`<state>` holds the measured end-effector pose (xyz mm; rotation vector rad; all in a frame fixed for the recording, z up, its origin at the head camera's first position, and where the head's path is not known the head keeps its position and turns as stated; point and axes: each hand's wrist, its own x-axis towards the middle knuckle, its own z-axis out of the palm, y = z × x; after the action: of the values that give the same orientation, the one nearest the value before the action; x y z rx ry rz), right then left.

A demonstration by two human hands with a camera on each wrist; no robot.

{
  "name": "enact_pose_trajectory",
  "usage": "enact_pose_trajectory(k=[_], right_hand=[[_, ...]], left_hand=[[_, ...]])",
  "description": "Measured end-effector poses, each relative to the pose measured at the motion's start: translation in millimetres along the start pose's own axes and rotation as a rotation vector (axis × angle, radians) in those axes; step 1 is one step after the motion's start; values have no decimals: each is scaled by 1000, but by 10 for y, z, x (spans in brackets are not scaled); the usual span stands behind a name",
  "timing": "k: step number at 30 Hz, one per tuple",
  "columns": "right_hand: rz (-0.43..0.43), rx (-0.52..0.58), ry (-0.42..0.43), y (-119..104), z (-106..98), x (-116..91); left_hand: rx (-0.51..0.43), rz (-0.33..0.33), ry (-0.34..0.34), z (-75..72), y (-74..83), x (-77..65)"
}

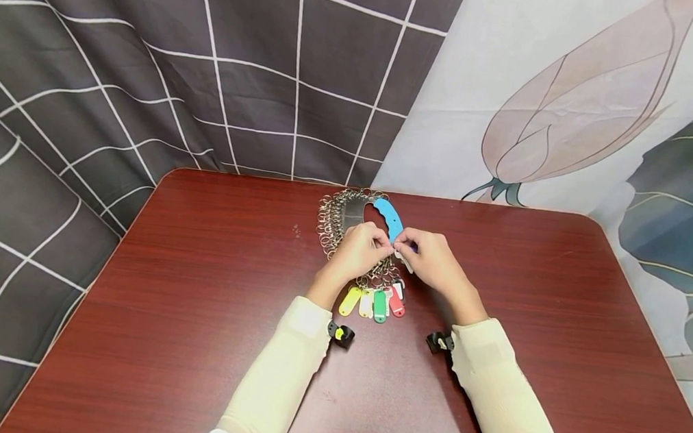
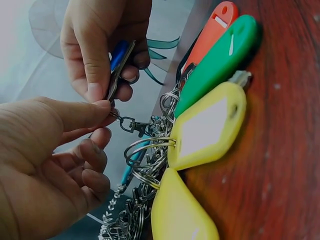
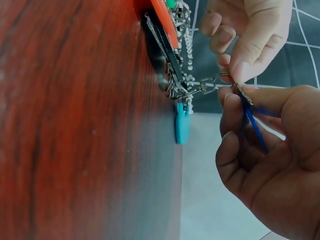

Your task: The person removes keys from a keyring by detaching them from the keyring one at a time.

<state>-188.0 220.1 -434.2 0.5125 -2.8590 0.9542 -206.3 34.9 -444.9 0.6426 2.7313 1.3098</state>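
Note:
My left hand [image 1: 358,250] and right hand [image 1: 434,257] meet above a heap of metal key rings and clasps [image 1: 335,226]. Between thumb and finger, the left hand pinches a split ring [image 3: 223,75], which a small swivel clasp [image 2: 131,124] links to the heap. The right hand grips a key [image 2: 120,72] with a blue tag [image 3: 256,131], its fingertips right at the ring. Nearer me hang two yellow tags [image 1: 349,301], a green tag [image 1: 380,307] and a red tag [image 1: 397,305]. Behind the hands is a light-blue curved handle [image 1: 388,218].
Everything lies on a reddish-brown wooden table [image 1: 199,341], near its far edge. A grey piece [image 1: 354,212] sits amid the rings. Behind the table hang a dark checked cloth [image 1: 252,91] and a pale floral cloth [image 1: 454,116].

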Motion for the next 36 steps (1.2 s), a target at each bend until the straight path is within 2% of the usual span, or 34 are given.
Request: enact_pose_trajectory(k=[9, 18, 25, 36], right_hand=[[24, -10, 22, 2, -19, -8], [14, 2, -4, 2, -2, 3], [23, -11, 11, 4, -15, 1], [18, 1, -3, -4, -18, 1]], left_hand=[[19, 16, -17, -4, -4, 9], [-33, -60, -30, 15, -4, 13], [-56, -32, -22, 19, -15, 13], [-47, -51, -25, 19, -17, 16]])
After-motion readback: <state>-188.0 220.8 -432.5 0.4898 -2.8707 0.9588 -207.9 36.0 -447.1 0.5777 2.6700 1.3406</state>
